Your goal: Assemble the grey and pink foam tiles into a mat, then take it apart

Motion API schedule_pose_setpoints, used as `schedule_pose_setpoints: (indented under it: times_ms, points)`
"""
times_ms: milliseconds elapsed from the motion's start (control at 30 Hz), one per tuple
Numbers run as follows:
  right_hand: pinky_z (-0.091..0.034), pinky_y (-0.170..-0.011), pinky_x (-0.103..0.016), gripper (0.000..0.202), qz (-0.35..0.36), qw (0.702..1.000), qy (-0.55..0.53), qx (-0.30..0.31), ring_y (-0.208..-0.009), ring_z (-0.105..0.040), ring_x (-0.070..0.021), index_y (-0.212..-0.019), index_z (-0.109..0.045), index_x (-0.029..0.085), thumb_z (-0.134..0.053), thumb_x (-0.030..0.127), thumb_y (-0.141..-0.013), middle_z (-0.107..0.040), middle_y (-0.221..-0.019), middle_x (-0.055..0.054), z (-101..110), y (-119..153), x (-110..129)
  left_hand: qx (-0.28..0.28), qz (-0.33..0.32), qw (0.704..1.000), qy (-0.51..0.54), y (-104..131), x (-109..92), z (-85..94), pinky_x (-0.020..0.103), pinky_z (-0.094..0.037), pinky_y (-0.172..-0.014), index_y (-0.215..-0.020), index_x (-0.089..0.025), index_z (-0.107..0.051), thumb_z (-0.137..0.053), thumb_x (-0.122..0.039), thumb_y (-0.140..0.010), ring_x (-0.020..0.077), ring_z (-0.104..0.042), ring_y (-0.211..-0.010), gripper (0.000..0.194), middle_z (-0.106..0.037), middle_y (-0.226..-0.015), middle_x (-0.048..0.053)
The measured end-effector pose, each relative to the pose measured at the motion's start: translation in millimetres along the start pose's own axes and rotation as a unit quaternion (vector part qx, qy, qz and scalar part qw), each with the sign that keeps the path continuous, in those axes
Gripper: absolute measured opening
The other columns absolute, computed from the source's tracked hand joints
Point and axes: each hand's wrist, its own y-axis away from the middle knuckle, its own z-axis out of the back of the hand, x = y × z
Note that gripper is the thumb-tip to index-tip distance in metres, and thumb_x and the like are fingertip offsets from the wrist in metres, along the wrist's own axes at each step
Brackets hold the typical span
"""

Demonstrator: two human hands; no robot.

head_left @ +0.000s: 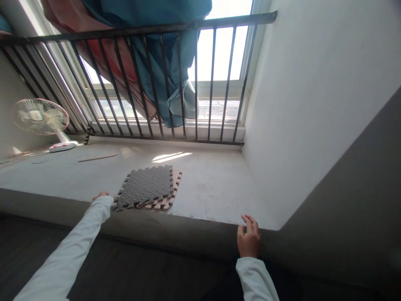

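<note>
A grey foam puzzle mat (pixel 147 184) with a raised pattern lies flat on the white window ledge (pixel 213 188). Under it, a pinkish-beige foam mat (pixel 166 202) shows along the right and front sides. My left hand (pixel 102 195) is at the ledge's front edge, close beside the grey mat's left corner. Its fingers are mostly hidden behind the wrist and sleeve, so I cannot tell whether it touches the mat. My right hand (pixel 249 237) is by the ledge edge farther right, apart from the mats, its fingers loosely bent and apart with nothing held.
A black metal railing (pixel 188 138) runs along the back of the ledge, before the window. Teal and red cloth (pixel 163 79) hangs over it. At the left stands a white fan (pixel 40 117); a thin stick (pixel 97 158) lies nearby. A white wall (pixel 300 83) bounds the right.
</note>
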Motion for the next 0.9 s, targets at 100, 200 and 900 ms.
schedule_pose_setpoints:
  times_ms: [100,200,900]
  points:
    - [-0.038,-0.071,-0.034,0.030,-0.003,1.000,0.001,0.006,-0.086,-0.053,-0.0216,-0.086,-0.060,0.014,-0.035,0.019,-0.071,-0.058,-0.094,-0.011,-1.8,0.9,-1.0,0.029,-0.018,0.997,-0.074,11.6,5.2,-25.8,0.042,-0.040,-0.085,-0.075,-0.014,-0.055,-0.062,-0.018,-0.062,0.0296,-0.047,-0.104,0.016,-0.059,-0.099,0.012]
    - [-0.038,-0.071,-0.034,0.030,-0.007,1.000,0.002,0.019,-0.085,-0.053,-0.0215,-0.085,-0.060,0.015,-0.034,0.020,-0.070,-0.058,-0.094,-0.011,-2.8,2.0,-2.3,0.113,-0.117,0.974,-0.156,40.5,-6.2,-59.0,0.029,-0.040,-0.083,-0.087,-0.019,-0.057,-0.053,-0.026,-0.071,0.0189,-0.053,-0.096,0.018,-0.062,-0.094,0.006]
    - [-0.038,-0.069,-0.034,0.031,-0.030,0.998,0.005,0.058,-0.083,-0.054,-0.0215,-0.083,-0.061,0.015,-0.034,0.023,-0.069,-0.059,-0.093,-0.011,-4.2,4.8,-8.4,0.143,-0.319,0.896,-0.273,117.3,-31.7,-117.7,0.026,-0.036,-0.082,-0.091,-0.016,-0.055,-0.043,-0.024,-0.074,0.0202,-0.050,-0.095,0.023,-0.059,-0.100,0.008]
